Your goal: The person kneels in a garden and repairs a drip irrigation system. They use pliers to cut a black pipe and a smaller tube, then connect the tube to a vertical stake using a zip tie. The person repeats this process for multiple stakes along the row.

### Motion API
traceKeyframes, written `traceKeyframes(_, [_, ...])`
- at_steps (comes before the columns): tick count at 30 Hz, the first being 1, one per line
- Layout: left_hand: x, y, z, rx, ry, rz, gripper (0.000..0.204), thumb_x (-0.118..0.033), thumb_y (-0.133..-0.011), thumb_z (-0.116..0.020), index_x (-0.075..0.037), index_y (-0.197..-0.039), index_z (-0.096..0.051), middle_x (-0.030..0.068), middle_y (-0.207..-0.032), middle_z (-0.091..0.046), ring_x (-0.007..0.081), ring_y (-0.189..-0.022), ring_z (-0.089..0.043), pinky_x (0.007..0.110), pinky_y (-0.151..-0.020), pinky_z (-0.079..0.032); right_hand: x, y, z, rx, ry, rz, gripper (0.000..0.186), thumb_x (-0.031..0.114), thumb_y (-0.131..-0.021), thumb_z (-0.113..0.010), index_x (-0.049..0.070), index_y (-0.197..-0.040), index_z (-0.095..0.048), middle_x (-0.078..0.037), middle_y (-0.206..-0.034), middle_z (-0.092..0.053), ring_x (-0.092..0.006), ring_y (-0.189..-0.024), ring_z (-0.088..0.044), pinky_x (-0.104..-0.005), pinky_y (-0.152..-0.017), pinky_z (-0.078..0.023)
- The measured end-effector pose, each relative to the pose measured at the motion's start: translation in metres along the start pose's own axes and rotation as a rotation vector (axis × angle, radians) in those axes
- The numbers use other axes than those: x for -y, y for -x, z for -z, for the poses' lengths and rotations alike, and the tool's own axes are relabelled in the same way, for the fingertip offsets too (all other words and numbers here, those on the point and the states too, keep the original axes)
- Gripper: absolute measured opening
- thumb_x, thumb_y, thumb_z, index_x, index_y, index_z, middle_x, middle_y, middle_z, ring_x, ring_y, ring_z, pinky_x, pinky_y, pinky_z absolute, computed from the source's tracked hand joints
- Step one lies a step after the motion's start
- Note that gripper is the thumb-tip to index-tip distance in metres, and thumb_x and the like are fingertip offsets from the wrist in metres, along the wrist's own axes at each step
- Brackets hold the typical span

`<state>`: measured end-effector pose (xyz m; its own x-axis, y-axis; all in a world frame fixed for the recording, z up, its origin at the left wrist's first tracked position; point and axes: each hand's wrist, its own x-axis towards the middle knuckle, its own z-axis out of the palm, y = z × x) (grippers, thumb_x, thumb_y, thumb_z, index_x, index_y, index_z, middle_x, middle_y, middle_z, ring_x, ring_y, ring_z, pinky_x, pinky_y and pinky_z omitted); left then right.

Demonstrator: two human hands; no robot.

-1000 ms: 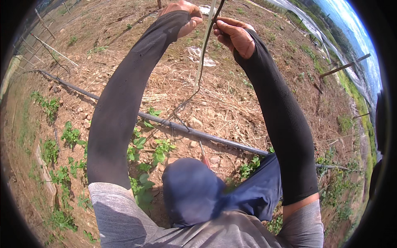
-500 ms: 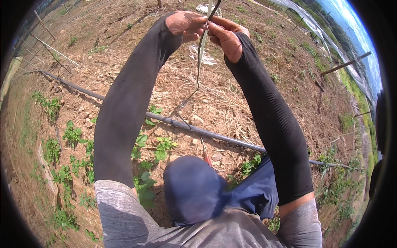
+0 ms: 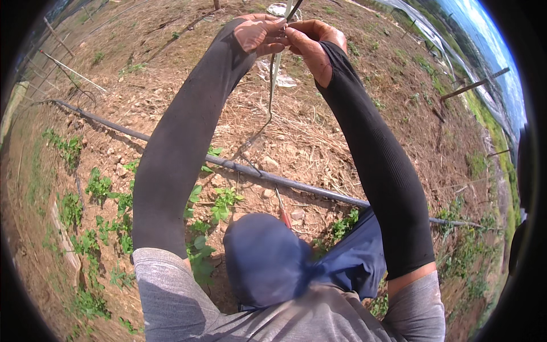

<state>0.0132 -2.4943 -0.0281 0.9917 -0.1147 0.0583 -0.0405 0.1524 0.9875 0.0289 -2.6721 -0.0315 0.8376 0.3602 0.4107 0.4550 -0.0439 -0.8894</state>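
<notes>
At the top of the head view, my left hand [image 3: 259, 35] and my right hand [image 3: 315, 47] meet with fingertips pinched together. A thin black tube [image 3: 270, 97] passes between them, beside a pale flat strip [image 3: 276, 69] that runs upright. My left fingers close around the tube. My right thumb and forefinger pinch at the same spot, on a small dark bit too tiny to name. Below the hands, the tube drops in a bent line to the ground near a thick black pipe [image 3: 296, 184].
A tool with a red handle [image 3: 285, 218] lies on the soil by my blue-clad knee [image 3: 265, 259]. Green plants [image 3: 98, 185] grow at the left. White plastic scraps [image 3: 279, 74] lie beyond the hands. Wooden posts [image 3: 474, 84] stand at the right.
The hands stay at the tube and strip, with a slight shift of the fingers. My right hand and forearm have moved slightly right.
</notes>
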Motion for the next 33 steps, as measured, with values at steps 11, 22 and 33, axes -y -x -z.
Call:
traceKeyframes(11, [0.016,-0.012,0.003,0.059,0.05,-0.08,0.035,-0.018,-0.089,-0.068,0.001,-0.115,-0.056,0.0107,-0.104,-0.066,0.0183,-0.091,-0.068,0.026,-0.08,-0.058,-0.004,-0.011,0.019,0.113,0.181,0.047,0.027,0.016,-0.087,-0.071,-0.003,-0.104,-0.066,-0.014,-0.093,-0.069,-0.0172,-0.083,-0.068,-0.027,-0.079,-0.056])
traceKeyframes(22, [-0.009,0.015,-0.026,-0.211,-0.356,-0.092,0.027,-0.008,-0.084,-0.071,-0.001,-0.109,-0.062,0.0091,-0.095,-0.069,0.0152,-0.09,-0.068,0.022,-0.069,-0.056,-0.012,-0.01,0.027,0.056,0.341,0.106,0.023,0.015,-0.085,-0.064,0.008,-0.105,-0.07,-0.012,-0.09,-0.071,-0.0186,-0.081,-0.068,-0.03,-0.075,-0.054])
traceKeyframes(33, [-0.018,-0.005,-0.022,-0.33,-0.44,-0.277,0.013,-0.003,-0.083,-0.063,0.003,-0.095,-0.063,0.0116,-0.076,-0.067,0.0152,-0.064,-0.065,0.027,-0.055,-0.053,-0.014,-0.008,0.029,-0.031,0.682,0.344,0.019,0.014,-0.091,-0.062,0.013,-0.107,-0.071,-0.006,-0.095,-0.072,-0.013,-0.085,-0.068,-0.0272,-0.077,-0.054])
